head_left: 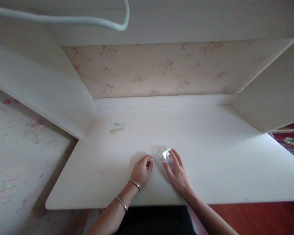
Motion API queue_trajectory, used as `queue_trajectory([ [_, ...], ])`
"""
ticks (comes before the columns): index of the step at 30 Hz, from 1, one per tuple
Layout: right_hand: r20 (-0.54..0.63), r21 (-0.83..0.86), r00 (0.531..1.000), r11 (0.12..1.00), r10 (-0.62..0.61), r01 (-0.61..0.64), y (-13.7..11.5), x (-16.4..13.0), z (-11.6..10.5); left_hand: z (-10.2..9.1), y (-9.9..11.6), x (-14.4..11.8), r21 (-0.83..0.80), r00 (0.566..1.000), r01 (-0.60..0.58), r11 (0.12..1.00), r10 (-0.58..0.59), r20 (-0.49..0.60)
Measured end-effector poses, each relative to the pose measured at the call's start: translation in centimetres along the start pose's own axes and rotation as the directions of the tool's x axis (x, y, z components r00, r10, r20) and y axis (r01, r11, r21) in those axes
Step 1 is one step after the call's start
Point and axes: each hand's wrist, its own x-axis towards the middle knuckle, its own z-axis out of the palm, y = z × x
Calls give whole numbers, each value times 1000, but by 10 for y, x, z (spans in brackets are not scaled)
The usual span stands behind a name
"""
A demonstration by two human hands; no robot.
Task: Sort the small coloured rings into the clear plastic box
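**Kid:** What is under your right hand (177, 173)?

**Me:** A little clear plastic bag (165, 156). It lies on the white desk (210, 156), near the front edge, close to the middle. My fingers are flat and spread on top of it, pressing down. They are not squeezed around it.

**Kid:** Which way does the bag point?

**Me:** Its long side seems to run from my fingertips away toward the back wall, tipped a bit to the left. I can only see the far end. My fingers hide the rest, so I am not sure of its whole shape.

**Kid:** And your left hand (142, 171)?

**Me:** It rests on the desk just beside the bag, not touching it. My fingers are curled in, with the thumb and first finger tips close together. I cannot tell if something tiny is pinched there. Two thin bracelets (128, 192) sit on that arm.

**Kid:** What are those tiny rings at the back?

**Me:** A small pile of little loops (117, 128), far from both hands, near the back left corner. They look blue, orange and pale, but they are too small to see well.

**Kid:** Any words on the bag?

**Me:** None that I can read. It is shiny and blurry. The flowered wall (161, 70) has only pink flowers
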Motion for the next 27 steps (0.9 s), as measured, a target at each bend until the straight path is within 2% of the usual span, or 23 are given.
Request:
queue_trajectory([
  [10,-88,13,994,998,-57,59,-3,-8,7,1,-3,-7,46,999,-32,998,33,-29],
  [17,-45,-1,993,994,-113,113,-9,-18,9,-4,1,-8,38,999,-6,999,8,-48],
  [27,-58,-37,990,991,-132,130,-7,-19,14,-8,1,-10,4,997,-4,1000,4,-77],
])
